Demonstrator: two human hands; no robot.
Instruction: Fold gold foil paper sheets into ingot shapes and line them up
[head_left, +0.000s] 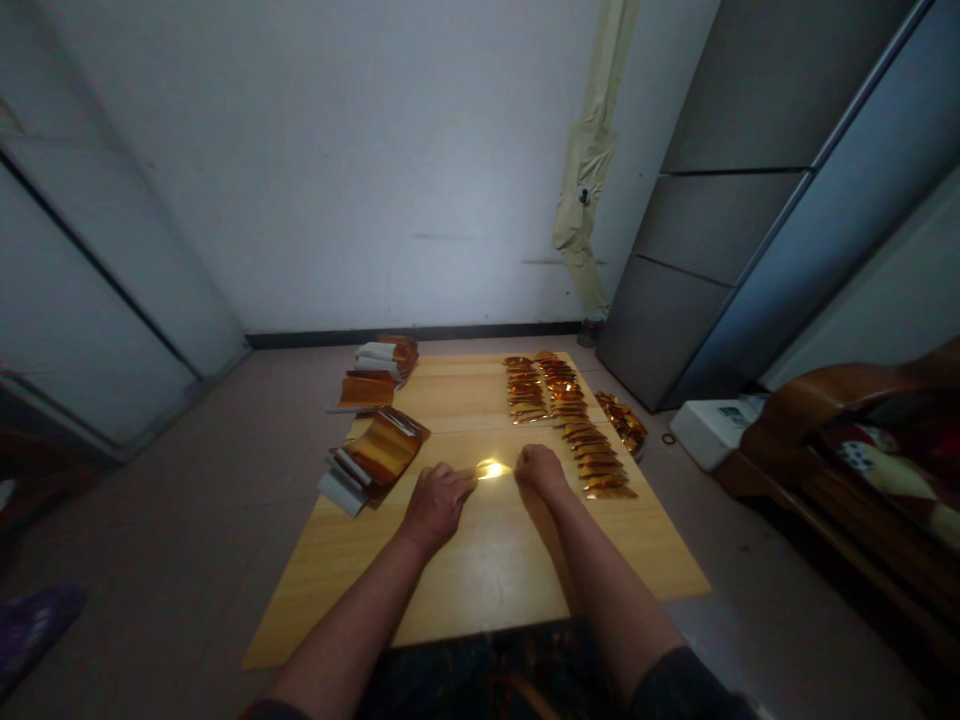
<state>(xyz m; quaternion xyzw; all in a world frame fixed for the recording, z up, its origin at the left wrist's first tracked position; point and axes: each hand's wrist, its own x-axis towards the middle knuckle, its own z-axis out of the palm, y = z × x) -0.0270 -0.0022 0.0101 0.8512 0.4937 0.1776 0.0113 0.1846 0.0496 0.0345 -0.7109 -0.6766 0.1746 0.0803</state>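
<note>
Gold foil (493, 469) between left hand (438, 508) and right hand (541, 470); fingers (463, 478) closed on opposite ends

Dim room, pale wall (360, 180)
Grey refrigerator (697, 220) beyond the table's (450, 590) far right corner; wooden seat (840, 410) near its right edge; tiled floor (187, 530).

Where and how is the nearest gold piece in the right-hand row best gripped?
Probably pinch its right tip, from the right: the nearest gold piece lies low on the table, that end jutting past the row, its far side close to neighbours.
</note>
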